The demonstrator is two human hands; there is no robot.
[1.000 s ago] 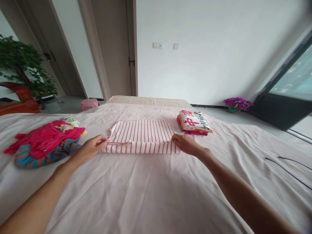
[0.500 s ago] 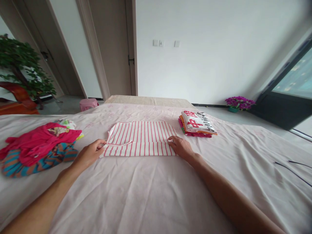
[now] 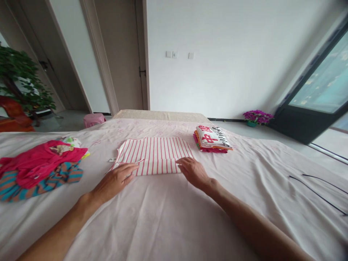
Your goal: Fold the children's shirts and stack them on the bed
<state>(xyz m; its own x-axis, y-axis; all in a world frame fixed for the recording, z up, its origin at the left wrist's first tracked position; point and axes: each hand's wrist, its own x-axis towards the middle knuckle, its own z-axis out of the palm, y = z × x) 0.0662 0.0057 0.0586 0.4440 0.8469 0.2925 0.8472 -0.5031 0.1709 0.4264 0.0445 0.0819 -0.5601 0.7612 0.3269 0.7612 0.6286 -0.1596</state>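
A white sleeveless top with red stripes [image 3: 157, 148] lies flat on the bed, its near side folded over in a strip. My left hand [image 3: 119, 175] rests on the near left part of that strip, fingers stretched out flat. On the near right part lies my right hand [image 3: 192, 171], its fingers extended over the cloth and slightly bent. Neither hand grips the fabric. Beyond my right hand sits a stack of folded clothes [image 3: 213, 139], a white printed shirt on top. Some of the folded strip is hidden under both hands.
At the left lies a loose heap of clothes [image 3: 43, 159], pink over blue-and-brown stripes. A pale sheet [image 3: 152, 224] with wrinkles covers the bed. Dark cords [image 3: 315, 194] lie at the right. Past the bed stand a pink stool [image 3: 94, 119] and purple flowers [image 3: 257, 116].
Both hands have let go of the top's ends and moved inward onto the folded strip, fingers now extended. The view has shifted slightly to the right.
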